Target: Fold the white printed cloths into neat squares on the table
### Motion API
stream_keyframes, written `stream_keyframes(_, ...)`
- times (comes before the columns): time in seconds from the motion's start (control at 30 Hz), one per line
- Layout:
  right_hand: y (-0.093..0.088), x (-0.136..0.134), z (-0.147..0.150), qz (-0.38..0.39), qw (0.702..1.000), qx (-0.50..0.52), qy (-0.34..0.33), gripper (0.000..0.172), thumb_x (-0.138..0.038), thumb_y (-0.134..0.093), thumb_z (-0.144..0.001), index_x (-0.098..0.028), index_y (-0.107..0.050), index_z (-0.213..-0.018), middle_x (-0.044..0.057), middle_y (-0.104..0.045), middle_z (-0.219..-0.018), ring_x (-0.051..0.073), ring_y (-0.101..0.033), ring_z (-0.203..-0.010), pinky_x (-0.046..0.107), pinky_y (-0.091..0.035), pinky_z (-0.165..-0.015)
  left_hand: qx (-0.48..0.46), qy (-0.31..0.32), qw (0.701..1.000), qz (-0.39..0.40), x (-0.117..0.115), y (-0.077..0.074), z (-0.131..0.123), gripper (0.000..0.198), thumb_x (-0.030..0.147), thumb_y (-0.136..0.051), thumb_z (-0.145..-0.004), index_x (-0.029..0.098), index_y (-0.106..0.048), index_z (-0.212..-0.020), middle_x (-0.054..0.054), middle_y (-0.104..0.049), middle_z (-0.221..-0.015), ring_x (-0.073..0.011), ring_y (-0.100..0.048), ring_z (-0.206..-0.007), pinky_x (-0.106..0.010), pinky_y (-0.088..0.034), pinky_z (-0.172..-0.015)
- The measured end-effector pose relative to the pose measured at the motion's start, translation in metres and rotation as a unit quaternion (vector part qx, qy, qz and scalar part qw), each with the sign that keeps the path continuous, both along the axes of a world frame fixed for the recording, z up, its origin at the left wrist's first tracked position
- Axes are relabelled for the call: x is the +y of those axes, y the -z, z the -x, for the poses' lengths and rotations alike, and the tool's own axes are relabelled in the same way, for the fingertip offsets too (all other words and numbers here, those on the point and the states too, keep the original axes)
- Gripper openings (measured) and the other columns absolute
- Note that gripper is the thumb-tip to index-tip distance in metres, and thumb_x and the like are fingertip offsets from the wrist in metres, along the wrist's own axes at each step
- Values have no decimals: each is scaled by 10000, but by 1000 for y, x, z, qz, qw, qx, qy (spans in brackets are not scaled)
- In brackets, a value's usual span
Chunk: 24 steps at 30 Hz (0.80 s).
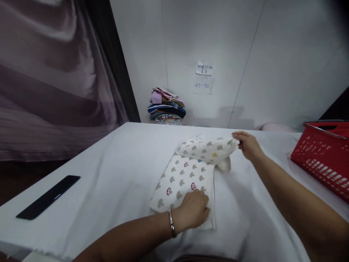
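A white cloth with a print of grey, red and a few other coloured mushrooms (178, 177) lies folded on the white-covered table (117, 163). My left hand (193, 208), with a silver bangle at the wrist, rests on its near right part, fingers curled down against the fabric. Farther off, my right hand (247, 143) pinches a corner of the cloth's upper layer and holds it raised off the table. That lifted flap slants across the far part of the cloth, and its plain white underside shows near the right edge.
A red plastic basket (321, 156) with a metal handle stands at the right. At the left lies a flat black strip (49, 196). Folded fabrics (167, 105) are stacked beyond the far edge, by a wall with paper labels (202, 86). A draped curtain (54, 80) hangs left.
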State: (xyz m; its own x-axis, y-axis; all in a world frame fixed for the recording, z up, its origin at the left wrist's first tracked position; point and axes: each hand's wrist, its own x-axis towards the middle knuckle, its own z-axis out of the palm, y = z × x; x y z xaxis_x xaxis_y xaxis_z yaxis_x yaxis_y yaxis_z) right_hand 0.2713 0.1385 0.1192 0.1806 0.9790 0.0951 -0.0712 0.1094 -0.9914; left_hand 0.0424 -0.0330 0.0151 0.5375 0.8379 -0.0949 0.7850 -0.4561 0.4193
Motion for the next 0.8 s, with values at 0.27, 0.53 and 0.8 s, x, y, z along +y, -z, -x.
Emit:
stream_keyframes(0.27, -88, 8, -92, -141, 968, 72, 195, 159, -26, -588, -677, -152, -622, -767, -65, -485, -480, 48, -395, -358, 185, -256, -356, -6, -76, 994, -80, 9, -70, 53, 64, 219, -487, -734, 207, -528, -685, -23, -595, -761, -166, -536, -685, -289, -370, -585)
stream_keyframes(0.53, -120, -35, -88, -248, 952, -10, 182, 161, -85, -655, -685, -145, -676, -833, -35, -577, -585, 74, -535, -457, 203, -444, -423, -51, -315, 800, -508, 58, -240, 147, 100, 258, -491, -842, 164, -505, -813, -32, -530, -875, -168, -496, -851, -303, -364, -805)
stream_keyframes(0.8, -126, -60, -77, -382, 901, -27, 205, 120, -94, -706, -660, -136, -691, -771, -14, -632, -667, 92, -610, -621, 290, -541, -674, -345, -360, 832, -243, 88, -233, 126, 92, 230, -526, -791, 141, -524, -813, 23, -506, -685, -93, -466, -592, -227, -387, -585)
